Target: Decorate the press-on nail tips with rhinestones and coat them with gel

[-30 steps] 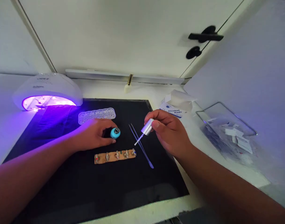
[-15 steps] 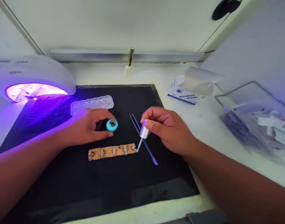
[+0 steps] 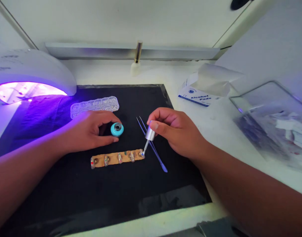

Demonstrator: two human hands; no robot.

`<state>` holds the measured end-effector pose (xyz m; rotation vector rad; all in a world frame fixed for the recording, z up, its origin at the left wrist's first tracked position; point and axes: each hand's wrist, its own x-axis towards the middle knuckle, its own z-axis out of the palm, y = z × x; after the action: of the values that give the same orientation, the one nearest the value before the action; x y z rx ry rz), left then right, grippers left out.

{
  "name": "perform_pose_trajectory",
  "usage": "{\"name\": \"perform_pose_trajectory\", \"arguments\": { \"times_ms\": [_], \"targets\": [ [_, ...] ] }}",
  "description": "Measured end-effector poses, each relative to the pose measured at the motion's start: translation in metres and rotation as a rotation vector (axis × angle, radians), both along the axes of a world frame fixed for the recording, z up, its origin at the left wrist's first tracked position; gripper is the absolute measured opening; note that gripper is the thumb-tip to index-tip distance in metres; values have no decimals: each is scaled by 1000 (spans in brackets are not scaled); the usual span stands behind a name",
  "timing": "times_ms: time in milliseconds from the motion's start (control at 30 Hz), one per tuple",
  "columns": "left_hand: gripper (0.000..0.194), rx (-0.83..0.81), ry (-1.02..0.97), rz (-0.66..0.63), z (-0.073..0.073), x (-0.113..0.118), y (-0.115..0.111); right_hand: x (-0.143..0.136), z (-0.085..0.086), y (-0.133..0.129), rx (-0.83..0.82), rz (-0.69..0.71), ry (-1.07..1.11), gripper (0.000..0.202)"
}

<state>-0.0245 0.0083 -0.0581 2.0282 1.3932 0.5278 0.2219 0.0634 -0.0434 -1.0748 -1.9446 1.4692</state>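
My left hand (image 3: 94,130) is closed around a turquoise nail polish bottle (image 3: 116,130), uncapped, its dark neck facing up. Between thumb and fingers, my right hand (image 3: 172,130) pinches the silver cap of a nail polish brush (image 3: 150,133). The brush tip points down and meets the rightmost false nail (image 3: 142,153). That nail carries a blue gem and sits at the end of a brown strip (image 3: 101,160), where several decorated false nails stand in a row. Beneath the right hand, blue-violet tweezers (image 3: 159,158) lie on the black mat (image 3: 111,194).
A lit nail lamp (image 3: 42,70) stands at the left. Behind my left hand lies a clear compartment box (image 3: 95,104) of tiny pieces. A gold-capped bottle (image 3: 135,69) is at the back. To the right are an alcohol pads box (image 3: 196,98) and a clear container (image 3: 269,115).
The brush tip has moved from beside the rightmost nail onto its surface. Both hands keep their holds, and the whole view has shifted slightly.
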Motion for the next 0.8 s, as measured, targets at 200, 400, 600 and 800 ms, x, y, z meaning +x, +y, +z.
{"name": "perform_pose_trajectory", "arguments": {
  "times_ms": [200, 400, 600, 800],
  "targets": [
    [24, -5, -7, 5, 1, 0, 0, -2, 3, 0, -35, -9, 71, 25],
    [22, -7, 13, -1, 2, 0, 0, -2, 3, -2, -54, 15, 41, 24],
    [23, 5, 19, 1, 1, -1, 0, -2, 2, 1, -20, -17, -3, 26],
    [22, 1, 12, 0, 1, -1, 0, -3, 4, 1, -72, -31, 73, 27]
  ]
}}
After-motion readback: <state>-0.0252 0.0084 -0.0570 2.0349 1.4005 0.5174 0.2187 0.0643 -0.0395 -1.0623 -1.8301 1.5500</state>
